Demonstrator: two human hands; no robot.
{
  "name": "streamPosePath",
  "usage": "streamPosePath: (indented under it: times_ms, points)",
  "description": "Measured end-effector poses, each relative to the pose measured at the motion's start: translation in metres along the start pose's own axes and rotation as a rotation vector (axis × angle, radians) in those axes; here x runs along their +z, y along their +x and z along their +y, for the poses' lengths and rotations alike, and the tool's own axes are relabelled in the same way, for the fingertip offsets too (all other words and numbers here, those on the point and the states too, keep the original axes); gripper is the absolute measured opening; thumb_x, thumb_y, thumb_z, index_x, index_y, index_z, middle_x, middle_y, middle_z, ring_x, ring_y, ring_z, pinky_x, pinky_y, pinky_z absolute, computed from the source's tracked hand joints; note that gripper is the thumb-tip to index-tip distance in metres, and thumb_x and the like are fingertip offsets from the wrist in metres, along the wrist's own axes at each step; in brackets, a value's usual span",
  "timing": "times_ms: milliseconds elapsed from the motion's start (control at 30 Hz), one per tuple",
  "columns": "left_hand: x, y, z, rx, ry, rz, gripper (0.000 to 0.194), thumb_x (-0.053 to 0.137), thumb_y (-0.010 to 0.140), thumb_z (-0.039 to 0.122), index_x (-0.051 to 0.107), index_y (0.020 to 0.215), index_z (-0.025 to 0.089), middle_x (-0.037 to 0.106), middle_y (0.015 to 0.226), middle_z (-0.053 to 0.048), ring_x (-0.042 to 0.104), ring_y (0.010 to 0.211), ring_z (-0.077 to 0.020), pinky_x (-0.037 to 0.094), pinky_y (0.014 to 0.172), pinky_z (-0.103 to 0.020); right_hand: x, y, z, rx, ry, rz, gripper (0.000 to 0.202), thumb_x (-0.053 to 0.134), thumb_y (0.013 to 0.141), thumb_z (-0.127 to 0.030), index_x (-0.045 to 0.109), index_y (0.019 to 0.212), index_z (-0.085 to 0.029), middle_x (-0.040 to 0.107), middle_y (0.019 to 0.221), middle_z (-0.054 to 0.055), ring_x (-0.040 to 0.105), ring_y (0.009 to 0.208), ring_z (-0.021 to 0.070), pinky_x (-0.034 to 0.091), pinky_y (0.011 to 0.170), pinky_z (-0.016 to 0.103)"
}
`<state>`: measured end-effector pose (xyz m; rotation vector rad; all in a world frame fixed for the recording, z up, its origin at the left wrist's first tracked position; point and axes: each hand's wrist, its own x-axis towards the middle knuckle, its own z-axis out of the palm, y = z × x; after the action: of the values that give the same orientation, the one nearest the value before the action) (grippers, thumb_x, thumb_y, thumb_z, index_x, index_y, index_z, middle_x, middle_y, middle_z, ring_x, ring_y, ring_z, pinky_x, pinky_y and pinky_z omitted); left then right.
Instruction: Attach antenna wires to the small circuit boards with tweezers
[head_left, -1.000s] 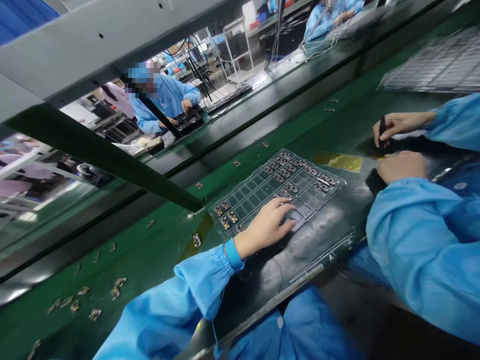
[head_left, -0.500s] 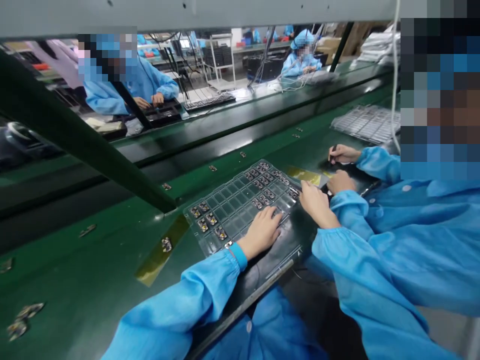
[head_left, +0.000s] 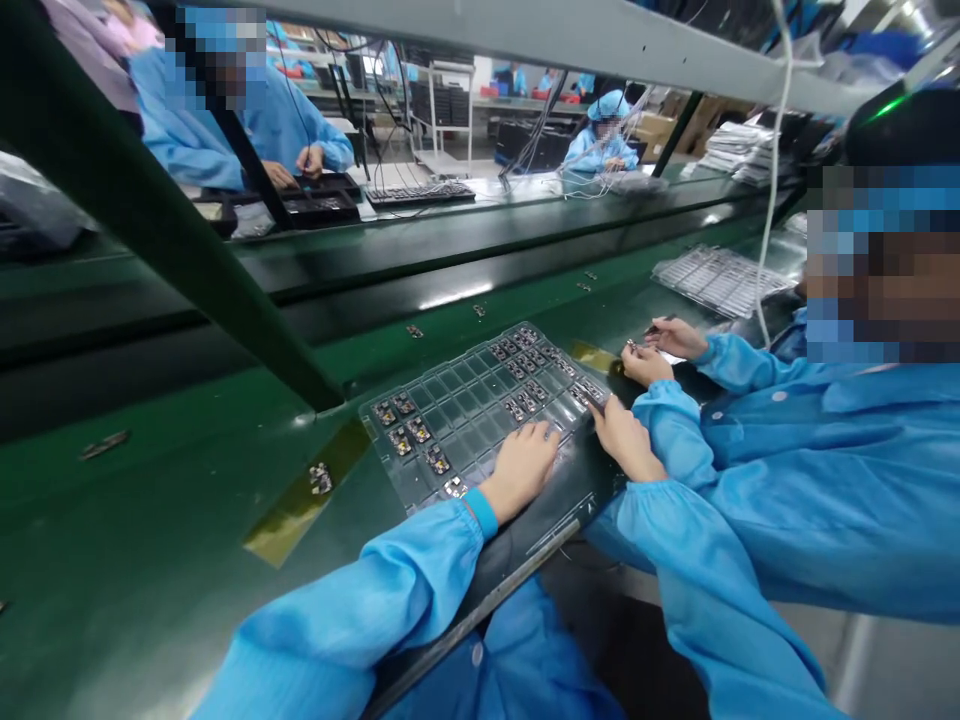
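Observation:
A clear compartment tray (head_left: 469,400) lies on the green bench, with small circuit boards in its left and right compartments; several middle ones hold none. My left hand (head_left: 521,465) rests at the tray's near edge, palm down, its fingers stretched out and nothing seen in it. At the tray's right end is my right hand (head_left: 626,440), fingers closed on a thin dark tool (head_left: 594,402) whose tip reaches boards in that corner. Left of the tray, a small board (head_left: 320,478) sits on a yellow film strip (head_left: 281,525).
Beside me on the right, a co-worker's hands (head_left: 660,350) hold small items near another yellow film (head_left: 596,357). Stacked clear trays (head_left: 720,280) stand behind them. A slanted green post (head_left: 225,270) crosses the left side. More small boards (head_left: 415,331) lie along the bench.
The view has shifted slightly. My right hand has moved a little down from the tray's corner, and the thin tool now shows. The co-worker's hands have come closer together. My left hand stays put.

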<state>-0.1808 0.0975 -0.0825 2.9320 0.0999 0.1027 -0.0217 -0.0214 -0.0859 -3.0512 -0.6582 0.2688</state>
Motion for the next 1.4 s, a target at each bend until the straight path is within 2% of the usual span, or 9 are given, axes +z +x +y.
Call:
streamPosePath:
  times_ms: [133, 333, 467, 633, 833, 1000, 1100, 1267, 1400]
  points:
    - [0.0, 0.006, 0.004, 0.007, 0.03, -0.007, 0.018, 0.05, 0.096, 0.019, 0.058, 0.112, 0.014, 0.062, 0.117, -0.012, 0.061, 0.104, -0.0254, 0.056, 0.079, -0.034, 0.002, -0.008, -0.005, -0.029, -0.002, -0.007, 0.044, 0.029, 0.103, -0.048, 0.052, 0.12, -0.014, 0.071, 0.107, 0.02, 0.072, 0.102, 0.0321, 0.052, 0.085, 0.04]
    - [0.007, 0.023, 0.003, 0.013, 0.061, 0.01, 0.038, 0.051, 0.098, 0.024, 0.046, 0.134, 0.014, 0.051, 0.134, -0.017, 0.06, 0.108, -0.0287, 0.057, 0.075, -0.037, 0.008, -0.016, -0.011, -0.053, 0.02, 0.009, 0.043, 0.034, 0.103, -0.047, 0.056, 0.119, -0.013, 0.072, 0.102, 0.02, 0.072, 0.099, 0.0326, 0.052, 0.085, 0.042]
    - [0.012, 0.033, -0.001, 0.059, 0.046, -0.022, 0.024, 0.047, 0.1, 0.023, 0.057, 0.118, 0.011, 0.059, 0.119, -0.015, 0.063, 0.103, -0.0272, 0.057, 0.077, -0.037, 0.012, -0.014, -0.008, -0.081, 0.061, 0.023, 0.033, 0.039, 0.102, -0.035, 0.062, 0.116, -0.016, 0.072, 0.102, 0.018, 0.073, 0.097, 0.0294, 0.051, 0.084, 0.038]
    - [0.013, 0.038, -0.006, 0.105, -0.025, -0.061, 0.02, 0.044, 0.101, 0.011, 0.06, 0.112, 0.01, 0.066, 0.109, -0.01, 0.068, 0.095, -0.0214, 0.057, 0.08, -0.037, 0.002, -0.002, 0.003, -0.135, 0.169, 0.094, 0.035, 0.037, 0.102, -0.032, 0.064, 0.114, -0.015, 0.073, 0.101, 0.019, 0.072, 0.094, 0.0293, 0.049, 0.079, 0.035]
    - [0.002, 0.035, -0.016, 0.154, -0.245, -0.028, 0.021, 0.046, 0.099, 0.011, 0.067, 0.099, 0.013, 0.073, 0.098, -0.012, 0.071, 0.094, -0.0234, 0.055, 0.082, -0.033, -0.027, 0.023, 0.012, -0.258, 0.353, 0.168, 0.045, 0.03, 0.101, -0.042, 0.06, 0.079, -0.018, 0.071, 0.076, 0.011, 0.067, 0.072, 0.0236, 0.045, 0.066, 0.03]
    - [-0.022, 0.038, -0.029, 0.07, -0.51, 0.148, 0.03, 0.044, 0.104, 0.03, 0.07, 0.099, 0.017, 0.076, 0.094, -0.007, 0.073, 0.091, -0.0193, 0.053, 0.085, -0.027, -0.045, 0.033, 0.008, -0.324, 0.485, 0.232, 0.054, 0.023, 0.097, -0.057, 0.048, 0.064, -0.022, 0.061, 0.059, 0.006, 0.059, 0.058, 0.0198, 0.042, 0.059, 0.03]
    - [-0.044, 0.044, -0.04, -0.009, -0.655, 0.255, 0.041, 0.037, 0.105, 0.034, 0.069, 0.09, 0.014, 0.075, 0.082, -0.006, 0.072, 0.075, -0.0155, 0.054, 0.075, -0.024, -0.052, 0.031, 0.001, -0.356, 0.538, 0.262, 0.057, 0.023, 0.094, -0.064, 0.046, 0.063, -0.023, 0.057, 0.055, 0.004, 0.054, 0.053, 0.0184, 0.04, 0.057, 0.03]
    - [-0.093, 0.045, -0.063, -0.099, -0.838, 0.367, 0.042, 0.037, 0.105, 0.037, 0.068, 0.096, 0.01, 0.075, 0.086, -0.009, 0.072, 0.071, -0.0128, 0.058, 0.067, -0.022, -0.07, 0.016, -0.016, -0.423, 0.586, 0.308, 0.057, 0.026, 0.094, -0.066, 0.047, 0.064, -0.022, 0.057, 0.059, 0.004, 0.053, 0.056, 0.0177, 0.037, 0.057, 0.029]
    - [-0.142, 0.014, -0.077, -0.13, -0.987, 0.434, 0.033, 0.05, 0.101, 0.035, 0.07, 0.095, 0.01, 0.075, 0.081, -0.007, 0.071, 0.066, -0.012, 0.059, 0.063, -0.023, -0.09, -0.011, -0.041, -0.541, 0.606, 0.319, 0.055, 0.03, 0.095, -0.064, 0.048, 0.065, -0.022, 0.055, 0.059, 0.002, 0.052, 0.056, 0.0163, 0.036, 0.058, 0.028]
